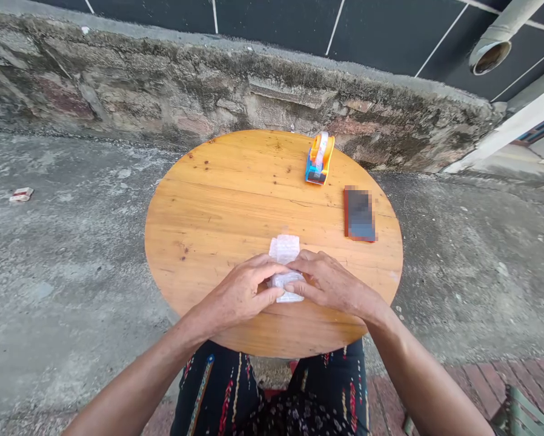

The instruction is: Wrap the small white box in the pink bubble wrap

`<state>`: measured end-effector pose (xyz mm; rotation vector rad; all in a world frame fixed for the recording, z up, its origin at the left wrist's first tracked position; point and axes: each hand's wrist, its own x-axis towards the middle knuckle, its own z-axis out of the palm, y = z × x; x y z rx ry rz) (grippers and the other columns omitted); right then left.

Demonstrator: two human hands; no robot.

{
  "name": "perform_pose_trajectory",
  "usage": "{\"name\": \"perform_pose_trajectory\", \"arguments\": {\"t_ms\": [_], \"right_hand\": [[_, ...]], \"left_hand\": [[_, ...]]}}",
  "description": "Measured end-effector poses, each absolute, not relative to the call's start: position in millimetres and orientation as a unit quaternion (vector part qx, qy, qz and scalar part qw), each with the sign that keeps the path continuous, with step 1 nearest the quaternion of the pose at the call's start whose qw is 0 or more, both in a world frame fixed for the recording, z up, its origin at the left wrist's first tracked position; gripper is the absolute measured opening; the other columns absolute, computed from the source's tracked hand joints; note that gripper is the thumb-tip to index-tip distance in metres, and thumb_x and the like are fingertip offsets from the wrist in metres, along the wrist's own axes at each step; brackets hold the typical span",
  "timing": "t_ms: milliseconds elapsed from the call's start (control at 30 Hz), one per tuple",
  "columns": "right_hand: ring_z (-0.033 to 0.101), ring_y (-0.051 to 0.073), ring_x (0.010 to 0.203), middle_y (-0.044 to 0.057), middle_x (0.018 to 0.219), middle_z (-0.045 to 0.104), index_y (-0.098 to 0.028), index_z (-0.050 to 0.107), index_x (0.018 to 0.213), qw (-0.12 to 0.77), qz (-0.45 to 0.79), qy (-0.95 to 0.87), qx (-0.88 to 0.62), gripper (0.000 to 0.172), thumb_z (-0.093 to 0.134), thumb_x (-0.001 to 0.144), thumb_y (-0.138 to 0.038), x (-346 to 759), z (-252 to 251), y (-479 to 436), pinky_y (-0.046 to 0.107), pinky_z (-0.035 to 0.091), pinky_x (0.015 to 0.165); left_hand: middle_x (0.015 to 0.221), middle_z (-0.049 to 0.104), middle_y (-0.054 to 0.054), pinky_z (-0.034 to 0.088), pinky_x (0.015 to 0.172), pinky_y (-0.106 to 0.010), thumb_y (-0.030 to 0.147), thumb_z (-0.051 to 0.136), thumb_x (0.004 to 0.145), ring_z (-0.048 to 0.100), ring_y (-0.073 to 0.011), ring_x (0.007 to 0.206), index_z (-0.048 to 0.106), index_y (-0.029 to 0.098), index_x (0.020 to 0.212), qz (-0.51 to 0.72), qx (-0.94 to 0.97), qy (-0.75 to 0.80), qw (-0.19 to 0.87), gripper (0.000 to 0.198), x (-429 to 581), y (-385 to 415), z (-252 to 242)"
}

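Wooden table [217, 212]: on its near half, left hand [242, 287] and right hand [330, 280] touch the wrap [285, 247], thumbs apart from fingers — whether they pinch, I can't tell. Uneven pressure might let it slip — or unfurl.

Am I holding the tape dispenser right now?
No, the tape dispenser stands near the far edge of the wooden table, while your left hand and right hand touch the white wrap.

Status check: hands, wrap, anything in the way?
Left hand and right hand both on the whitish translucent wrap. Wrap on table, partly hidden. Tape dispenser and pixelated item farther out, apart from both hands.
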<state>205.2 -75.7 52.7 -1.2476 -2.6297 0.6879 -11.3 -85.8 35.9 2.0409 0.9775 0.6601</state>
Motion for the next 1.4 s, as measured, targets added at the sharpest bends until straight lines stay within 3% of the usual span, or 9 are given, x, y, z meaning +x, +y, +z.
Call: {"name": "perform_pose_trajectory", "arguments": {"t_ms": [200, 400, 733, 900, 1067, 1267, 1400], "right_hand": [[0.054, 0.031, 0.109, 0.014, 0.123, 0.059, -0.018, 0.051, 0.130, 0.132, 0.109, -0.871, -0.460, 0.061, 0.067, 0.080, -0.049, 202, 38, -109, 0.050, 0.042, 0.093], [0.058, 0.028, 0.104, 0.012, 0.114, 0.065, -0.018, 0.057, 0.115, 0.173, 0.110, -0.863, -0.462, 0.036, 0.065, 0.083, -0.031, 192, 29, -109, 0.044, 0.043, 0.089], [0.061, 0.025, 0.101, 0.006, 0.113, 0.068, -0.023, 0.061, 0.114, 0.141, 0.209, -0.856, -0.451, 0.044, 0.074, 0.073, -0.035, 201, 43, -78, 0.039, 0.044, 0.086], [0.062, 0.020, 0.085, 0.004, 0.099, 0.070, -0.021, 0.066, 0.102, 0.111, 0.291, -0.832, -0.459, 0.034, 0.073, 0.075, -0.041, 201, 53, -59, 0.031, 0.045, 0.074], [0.059, 0.017, 0.077, 0.001, 0.091, 0.069, -0.021, 0.067, 0.097, 0.056, 0.358, -0.813, -0.455, 0.030, 0.071, 0.076, -0.041, 201, 60, -39, 0.027, 0.041, 0.067], [0.056, 0.016, 0.073, 0.002, 0.084, 0.067, -0.019, 0.069, 0.093, 0.031, 0.359, -0.819, -0.446, 0.031, 0.070, 0.076, -0.046, 201, 61, -26, 0.026, 0.038, 0.063], [0.059, 0.017, 0.076, 0.002, 0.090, 0.069, -0.022, 0.066, 0.109, 0.049, 0.379, -0.803, -0.458, 0.043, 0.071, 0.076, -0.048, 203, 56, -21, 0.027, 0.040, 0.065]], "left_hand": [[0.105, 0.066, -0.003, 0.049, 0.085, -0.032, 0.017, 0.056, 0.082, 0.061, -0.0188, 0.093, 0.066, 0.024, 0.111, 0.255, 0.791, 0.398, 0.389, 0.031, -11, -85, 33], [0.102, 0.066, -0.002, 0.048, 0.082, -0.029, 0.016, 0.058, 0.080, 0.061, -0.0180, 0.091, 0.067, 0.023, 0.105, 0.259, 0.775, 0.414, 0.401, 0.028, -10, -83, 30], [0.103, 0.065, -0.005, 0.049, 0.081, -0.030, 0.019, 0.054, 0.083, 0.061, -0.0170, 0.090, 0.063, 0.020, 0.115, 0.309, 0.718, 0.414, 0.467, 0.033, -18, -75, 30], [0.099, 0.064, -0.007, 0.049, 0.079, -0.032, 0.023, 0.061, 0.079, 0.060, -0.0185, 0.089, 0.058, 0.016, 0.119, 0.342, 0.681, 0.437, 0.478, 0.042, -14, -76, 22], [0.103, 0.062, -0.006, 0.048, 0.078, -0.031, 0.025, 0.066, 0.076, 0.058, -0.0180, 0.090, 0.052, 0.018, 0.129, 0.358, 0.693, 0.438, 0.447, 0.055, -10, -78, 15], [0.097, 0.064, -0.005, 0.049, 0.070, -0.027, 0.023, 0.063, 0.078, 0.059, -0.0156, 0.082, 0.056, 0.017, 0.125, 0.352, 0.677, 0.458, 0.456, 0.048, -6, -73, 14], [0.093, 0.067, -0.005, 0.048, 0.068, -0.027, 0.025, 0.061, 0.080, 0.061, -0.0155, 0.078, 0.059, 0.017, 0.121, 0.333, 0.665, 0.472, 0.474, 0.042, -6, -65, 14]]}}
